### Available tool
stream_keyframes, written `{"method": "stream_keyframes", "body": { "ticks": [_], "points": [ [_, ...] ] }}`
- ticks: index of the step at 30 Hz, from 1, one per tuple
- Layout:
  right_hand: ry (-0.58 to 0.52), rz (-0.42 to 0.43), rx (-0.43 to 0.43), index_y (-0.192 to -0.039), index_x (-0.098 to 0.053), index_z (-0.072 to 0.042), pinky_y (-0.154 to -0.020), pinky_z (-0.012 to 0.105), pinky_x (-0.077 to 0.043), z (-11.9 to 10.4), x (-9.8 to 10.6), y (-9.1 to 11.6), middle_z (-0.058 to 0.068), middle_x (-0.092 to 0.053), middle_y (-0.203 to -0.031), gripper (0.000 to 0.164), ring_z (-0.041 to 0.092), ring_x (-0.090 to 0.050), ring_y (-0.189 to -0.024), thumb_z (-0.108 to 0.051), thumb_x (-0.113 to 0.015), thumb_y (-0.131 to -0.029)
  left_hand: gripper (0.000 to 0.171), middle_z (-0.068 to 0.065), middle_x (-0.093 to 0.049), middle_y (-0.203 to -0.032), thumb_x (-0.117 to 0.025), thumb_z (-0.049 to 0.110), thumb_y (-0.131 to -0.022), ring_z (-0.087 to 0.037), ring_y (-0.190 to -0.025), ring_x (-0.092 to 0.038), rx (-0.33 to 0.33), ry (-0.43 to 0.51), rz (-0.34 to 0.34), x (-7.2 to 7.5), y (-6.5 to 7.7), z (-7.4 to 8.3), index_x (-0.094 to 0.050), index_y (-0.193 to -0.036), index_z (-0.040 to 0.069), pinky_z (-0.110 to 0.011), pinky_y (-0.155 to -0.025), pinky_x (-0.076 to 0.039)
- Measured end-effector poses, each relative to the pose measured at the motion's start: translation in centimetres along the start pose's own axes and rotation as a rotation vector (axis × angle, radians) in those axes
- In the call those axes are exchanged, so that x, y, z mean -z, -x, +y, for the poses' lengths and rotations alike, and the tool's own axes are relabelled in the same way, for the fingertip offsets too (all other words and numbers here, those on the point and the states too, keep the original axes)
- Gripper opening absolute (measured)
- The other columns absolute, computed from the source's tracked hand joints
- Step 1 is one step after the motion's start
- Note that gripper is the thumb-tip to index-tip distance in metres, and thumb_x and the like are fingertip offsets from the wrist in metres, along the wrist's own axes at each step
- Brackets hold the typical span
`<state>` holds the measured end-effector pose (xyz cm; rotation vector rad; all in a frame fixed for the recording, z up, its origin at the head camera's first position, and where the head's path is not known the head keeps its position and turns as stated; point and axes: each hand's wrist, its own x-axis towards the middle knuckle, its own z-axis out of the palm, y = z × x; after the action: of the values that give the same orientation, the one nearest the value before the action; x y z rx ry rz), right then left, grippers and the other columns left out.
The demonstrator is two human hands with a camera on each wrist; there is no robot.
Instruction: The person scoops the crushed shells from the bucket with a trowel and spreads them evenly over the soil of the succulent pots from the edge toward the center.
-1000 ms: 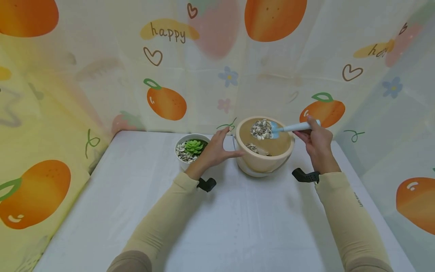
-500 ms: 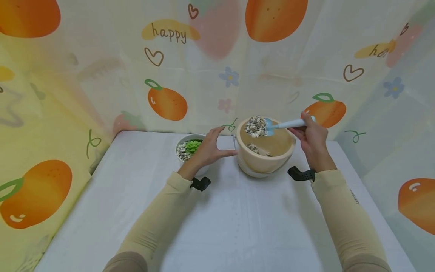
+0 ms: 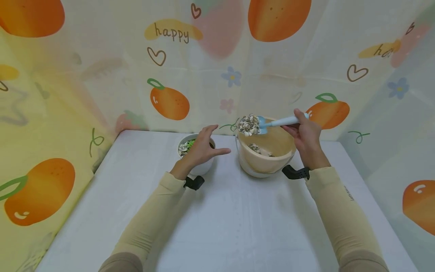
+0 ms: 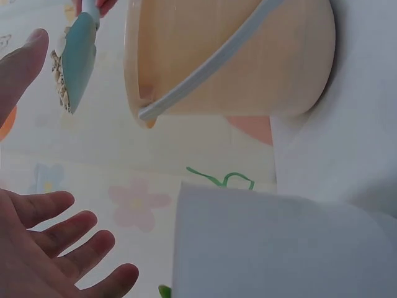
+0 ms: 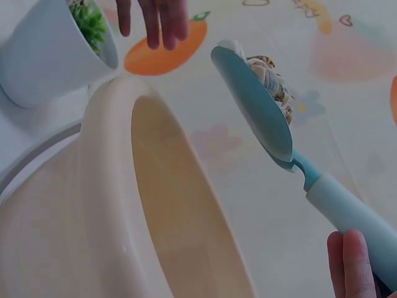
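In the head view my right hand (image 3: 307, 138) grips the pale-blue handle of a small garden trowel (image 3: 283, 121). The trowel's blade, heaped with small shells (image 3: 249, 125), is held level over the left part of a cream bucket's rim (image 3: 266, 163). More shells lie at the bottom of the bucket. Fingers spread and thumb out, my left hand (image 3: 204, 148) hovers by a white pot (image 3: 200, 170), partly covering its green succulent (image 3: 191, 143) and whitish stones. The right wrist view shows the trowel (image 5: 257, 102) from beneath, above the bucket's rim (image 5: 118, 186).
A white cloth (image 3: 221, 226) covers the table. Behind it hangs a curtain (image 3: 204, 94) printed with oranges, hearts and flowers. The bucket's grey handle (image 4: 211, 65) hangs down its side in the left wrist view.
The loaded trowel has moved left and slightly up, from over the bucket's middle to its left rim. My left hand has drawn left, away from the bucket, towards the pot.
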<state>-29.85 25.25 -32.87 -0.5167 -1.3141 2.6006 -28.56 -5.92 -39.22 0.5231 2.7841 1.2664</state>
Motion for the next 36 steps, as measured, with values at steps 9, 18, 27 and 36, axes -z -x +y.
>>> {"method": "stream_keyframes", "body": {
  "ticks": [9, 18, 27, 36],
  "points": [
    [0.047, -0.036, 0.024, -0.096, -0.065, -0.003, -0.065, 0.035, -0.06, 1.1, -1.4, 0.2, 0.009, -0.068, -0.074, 0.023, 0.022, -0.074, -0.067, -0.021, -0.075, -0.085, 0.1, -0.01, -0.023, -0.16, -0.077, 0.051, -0.078, -0.032, -0.146, -0.027, 0.008, -0.006, 0.028, 1.2, 0.5, -0.9, -0.026, -0.153, 0.012, -0.056, -0.115, -0.031],
    [0.014, -0.037, -0.004, -0.094, -0.065, -0.002, -0.063, 0.035, -0.059, 1.8, -2.3, 0.2, 0.012, -0.069, -0.069, 0.021, 0.024, -0.073, -0.064, -0.017, -0.075, -0.085, 0.097, -0.012, -0.02, -0.161, -0.078, 0.048, -0.078, -0.035, -0.145, -0.028, 0.002, -0.016, 0.056, 2.2, 0.7, -1.8, -0.027, -0.153, 0.011, -0.059, -0.113, -0.031],
    [0.039, -0.056, -0.01, -0.096, -0.064, -0.002, -0.062, 0.032, -0.06, 3.2, -3.0, 0.0, 0.011, -0.066, -0.07, 0.02, 0.022, -0.072, -0.063, -0.018, -0.073, -0.088, 0.097, -0.012, -0.018, -0.161, -0.078, 0.047, -0.079, -0.035, -0.146, -0.026, 0.008, 0.021, 0.062, 3.4, 1.2, -3.1, -0.026, -0.153, 0.011, -0.058, -0.115, -0.028],
    [0.071, -0.046, -0.022, -0.092, -0.064, -0.002, -0.063, 0.032, -0.06, 3.9, -4.6, 0.0, 0.009, -0.068, -0.068, 0.018, 0.02, -0.071, -0.063, -0.017, -0.073, -0.087, 0.098, -0.011, -0.021, -0.16, -0.078, 0.045, -0.079, -0.032, -0.148, -0.024, 0.008, 0.048, 0.05, 4.3, 1.4, -4.0, -0.025, -0.154, 0.013, -0.057, -0.117, -0.025]
  ]
}}
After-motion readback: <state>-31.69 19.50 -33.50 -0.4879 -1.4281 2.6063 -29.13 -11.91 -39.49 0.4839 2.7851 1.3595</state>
